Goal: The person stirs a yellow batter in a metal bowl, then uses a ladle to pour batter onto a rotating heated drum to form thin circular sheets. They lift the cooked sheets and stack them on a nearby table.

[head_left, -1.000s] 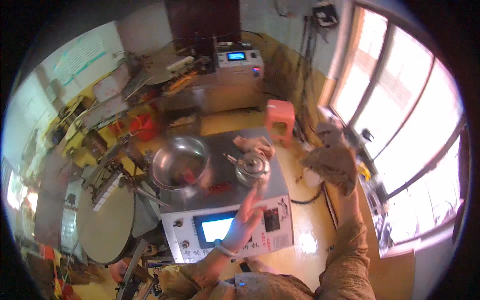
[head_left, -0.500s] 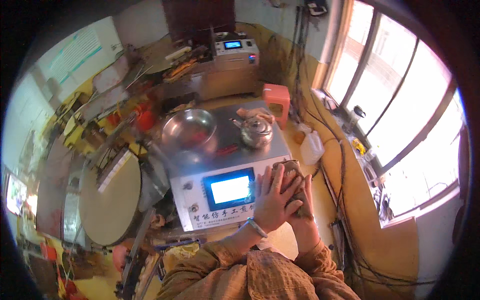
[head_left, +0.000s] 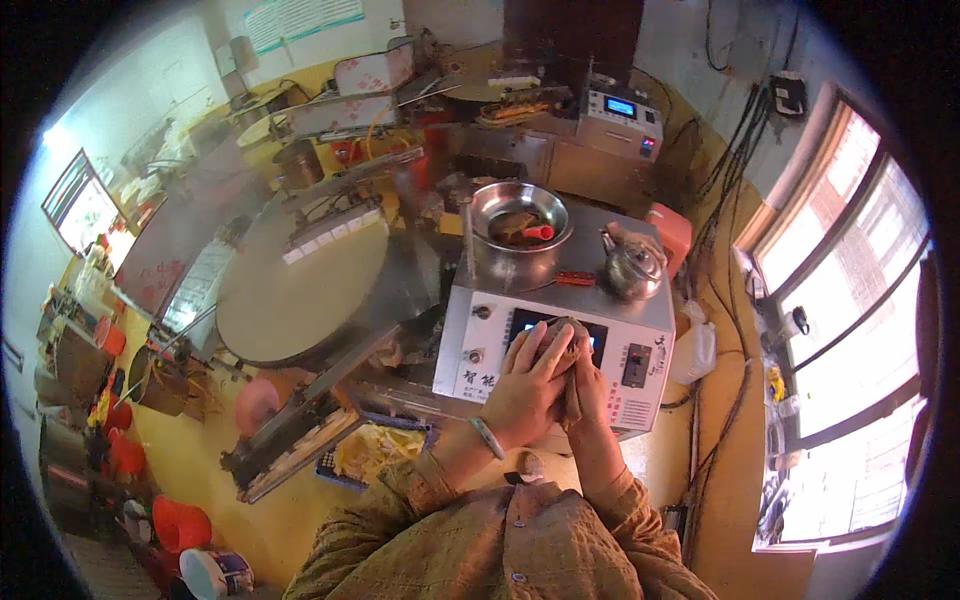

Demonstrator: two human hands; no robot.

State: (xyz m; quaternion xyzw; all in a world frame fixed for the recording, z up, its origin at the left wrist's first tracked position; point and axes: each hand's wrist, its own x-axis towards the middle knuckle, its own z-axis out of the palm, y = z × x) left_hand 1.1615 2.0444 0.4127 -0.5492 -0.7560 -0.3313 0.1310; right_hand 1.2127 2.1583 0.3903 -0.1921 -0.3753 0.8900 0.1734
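Note:
My left hand [head_left: 523, 392], with a band at its wrist, presses its fingers over a bunched brown cloth [head_left: 568, 343]. My right hand [head_left: 592, 393] is closed round the cloth's other side, so the cloth sits between both palms. Much of it is hidden behind my fingers. Both hands are in front of a metal control box [head_left: 462, 325] and cover much of its lit screen. On top of the box stand a steel bowl [head_left: 485, 212] with a red-handled thing inside and a metal kettle [head_left: 635, 272]. A small red object [head_left: 575, 279] lies between them.
To the left is a large round griddle plate [head_left: 300, 290] with a pale bar [head_left: 335, 236] across it. Below it, a blue crate [head_left: 372, 455] holds yellowish sheets. A white jug [head_left: 697, 345], dangling cables [head_left: 735, 165] and a window are on the right. Red buckets [head_left: 180, 523] stand lower left.
The view has swung left, so the box and griddle appear farther right. My hands stay together on the cloth; the left fingers, spread before, are now closer together over it.

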